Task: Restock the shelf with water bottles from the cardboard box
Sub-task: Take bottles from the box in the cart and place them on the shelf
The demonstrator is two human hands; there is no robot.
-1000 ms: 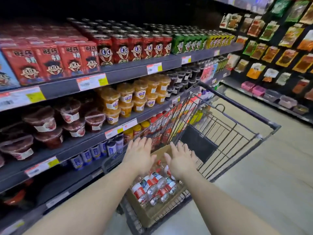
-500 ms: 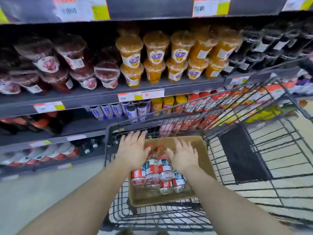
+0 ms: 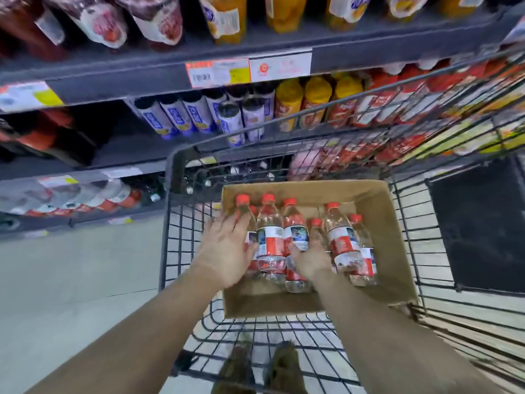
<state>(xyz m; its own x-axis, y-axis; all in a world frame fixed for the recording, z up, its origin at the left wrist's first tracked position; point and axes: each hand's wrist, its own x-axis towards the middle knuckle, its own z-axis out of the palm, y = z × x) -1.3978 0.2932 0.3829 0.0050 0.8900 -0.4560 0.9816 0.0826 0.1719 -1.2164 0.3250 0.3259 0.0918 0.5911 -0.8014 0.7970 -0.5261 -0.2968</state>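
Bottles stand in the box; left hand fingers spread, right hand fingers hidden, so grab each bottle's middle tightly before lifting.

matt cardboard box, glossy clear plastic bottles, wire cart

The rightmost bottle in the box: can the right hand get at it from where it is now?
Probably yes. The rightmost bottle lies uncovered on top in the open box, beside the right hand, with nothing between them.
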